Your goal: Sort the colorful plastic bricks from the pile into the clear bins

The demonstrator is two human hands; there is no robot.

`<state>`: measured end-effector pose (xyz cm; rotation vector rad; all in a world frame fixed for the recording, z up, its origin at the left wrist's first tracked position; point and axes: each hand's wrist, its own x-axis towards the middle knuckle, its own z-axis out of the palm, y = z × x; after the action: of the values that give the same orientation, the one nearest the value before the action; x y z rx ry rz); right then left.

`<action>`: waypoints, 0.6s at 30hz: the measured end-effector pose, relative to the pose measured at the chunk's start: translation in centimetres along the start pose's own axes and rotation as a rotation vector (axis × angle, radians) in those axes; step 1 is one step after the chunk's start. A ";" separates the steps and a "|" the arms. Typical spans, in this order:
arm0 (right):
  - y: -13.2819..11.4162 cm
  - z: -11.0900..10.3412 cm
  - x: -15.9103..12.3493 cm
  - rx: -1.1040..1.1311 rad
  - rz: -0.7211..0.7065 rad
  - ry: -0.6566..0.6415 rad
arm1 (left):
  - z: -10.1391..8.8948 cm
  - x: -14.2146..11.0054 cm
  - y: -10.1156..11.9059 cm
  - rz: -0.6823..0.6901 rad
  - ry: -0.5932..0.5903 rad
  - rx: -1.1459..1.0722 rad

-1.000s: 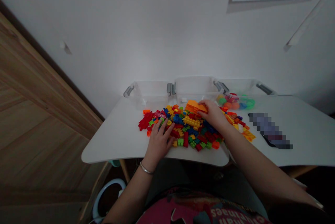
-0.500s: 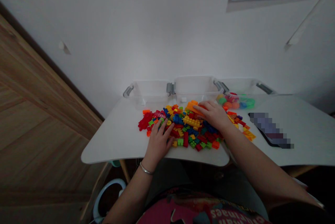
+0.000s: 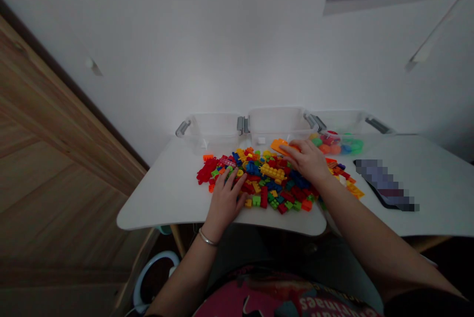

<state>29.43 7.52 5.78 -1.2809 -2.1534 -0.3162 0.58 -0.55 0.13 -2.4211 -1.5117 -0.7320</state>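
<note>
A pile of mixed toy building blocks point(image 3: 274, 198) in many colours spreads across the white table. My left hand point(image 3: 226, 193), a silver bangle on its wrist, rests at the pile's left front with fingers spread, touching blocks and gripping none. On the far side of the pile, my right hand point(image 3: 307, 159) has its fingers closed on an orange toy block point(image 3: 280, 146), whose right part is hidden under the fingers. A yellow studded block point(image 3: 273, 173) lies between the two hands. Flat red pieces point(image 3: 207, 171) are at the pile's left end.
Three clear plastic bins stand along the wall: left bin point(image 3: 215, 141), middle bin point(image 3: 277, 134) and right bin point(image 3: 355, 132). Colourful round toys point(image 3: 331, 148) lie in the right one. A phone point(image 3: 385, 186) is on the table's right. A wooden panel point(image 3: 55, 159) rises at left.
My right hand and the orange block have shifted slightly, with the block a little farther back and to the right. My left hand stays spread in the same spot.
</note>
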 end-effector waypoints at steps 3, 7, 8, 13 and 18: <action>-0.1 0.2 -0.3 0.040 0.024 0.035 | -0.1 0.0 0.1 0.000 -0.001 0.001; -0.2 -0.1 -0.5 0.166 0.088 0.206 | -0.2 0.0 0.1 0.003 -0.005 0.003; -0.3 -0.2 -0.4 0.206 0.123 0.283 | -0.2 0.0 0.1 0.003 -0.005 0.003; -0.2 -1.2 1.8 0.386 0.439 0.719 | 0.1 0.0 -0.1 0.002 0.000 -0.012; 2.0 -1.1 5.9 0.484 0.466 0.587 | 0.2 0.0 -0.1 -0.003 0.002 -0.022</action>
<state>29.51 12.19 10.01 -1.1712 -1.2888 0.0313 0.56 -0.47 -0.05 -2.4340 -1.5148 -0.7549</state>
